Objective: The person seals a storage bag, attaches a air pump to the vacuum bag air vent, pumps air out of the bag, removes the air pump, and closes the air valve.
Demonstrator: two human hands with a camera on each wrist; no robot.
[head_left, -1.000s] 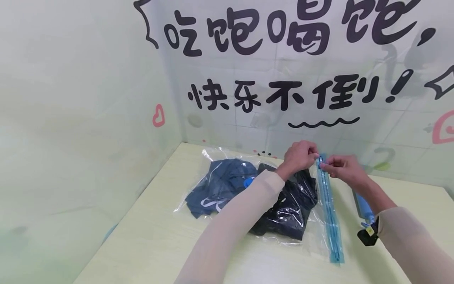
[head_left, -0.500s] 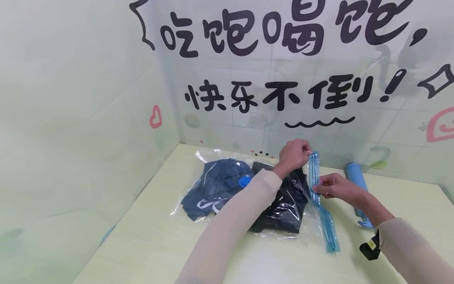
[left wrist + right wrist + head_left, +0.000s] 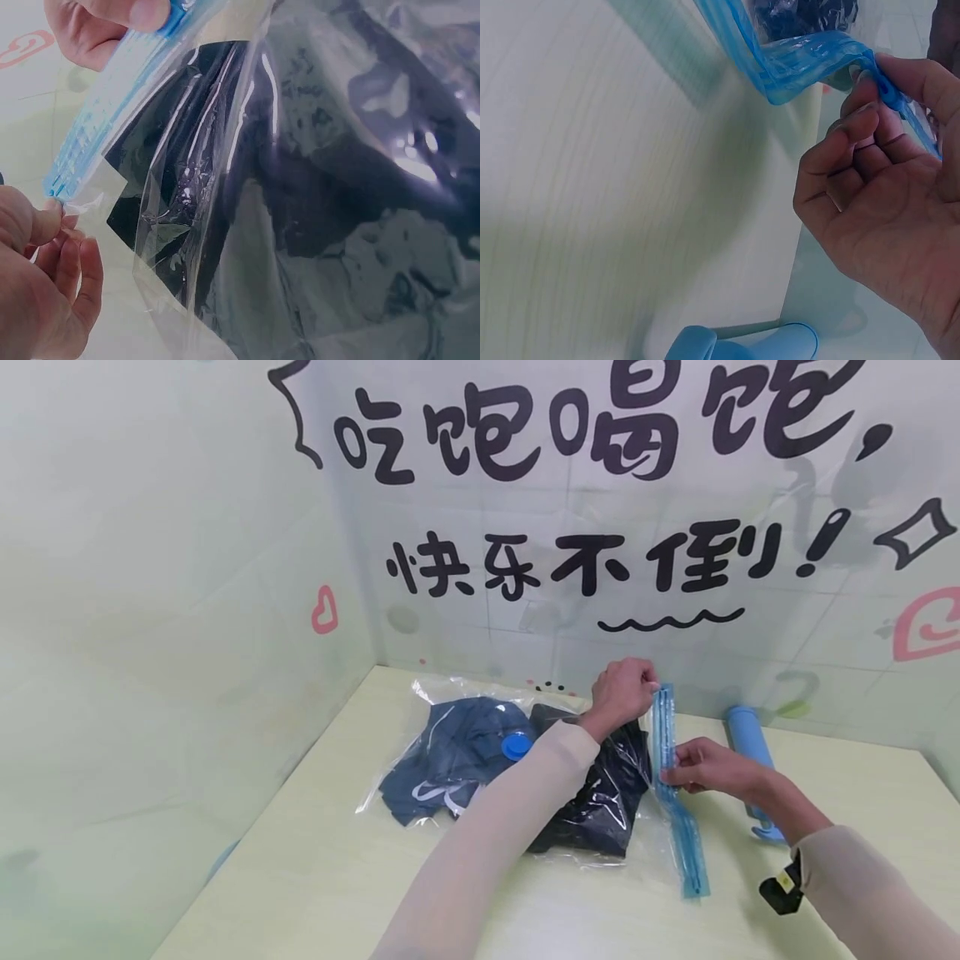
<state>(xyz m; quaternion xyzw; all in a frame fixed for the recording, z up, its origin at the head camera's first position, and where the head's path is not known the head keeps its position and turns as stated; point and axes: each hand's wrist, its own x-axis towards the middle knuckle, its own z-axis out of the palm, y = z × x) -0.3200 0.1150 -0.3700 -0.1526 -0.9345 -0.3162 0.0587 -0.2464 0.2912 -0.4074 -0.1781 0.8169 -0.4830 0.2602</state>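
A clear plastic vacuum storage bag [image 3: 576, 857] lies on the table with a blue-grey garment [image 3: 472, 731] and a black garment [image 3: 592, 814] inside. Its blue zip strip [image 3: 686, 839] runs down the right side, bent partway along. My left hand [image 3: 624, 687] pinches the strip's far corner between thumb and fingers. Lower on the strip, my right hand [image 3: 712, 767] pinches the blue edge; in the right wrist view the strip [image 3: 810, 60] folds where thumb and forefinger squeeze it. A round blue valve [image 3: 517, 745] shows on the bag, beside my left forearm.
A blue hand pump [image 3: 750, 739] lies on the table behind my right forearm, its handle end toward me. The pale wooden table [image 3: 300, 860] meets a wall sheet [image 3: 480, 635] with black lettering at the back.
My right hand has slid along the blue strip toward me, away from my left hand, and the strip has bent below it. My left hand keeps its hold on the far corner.
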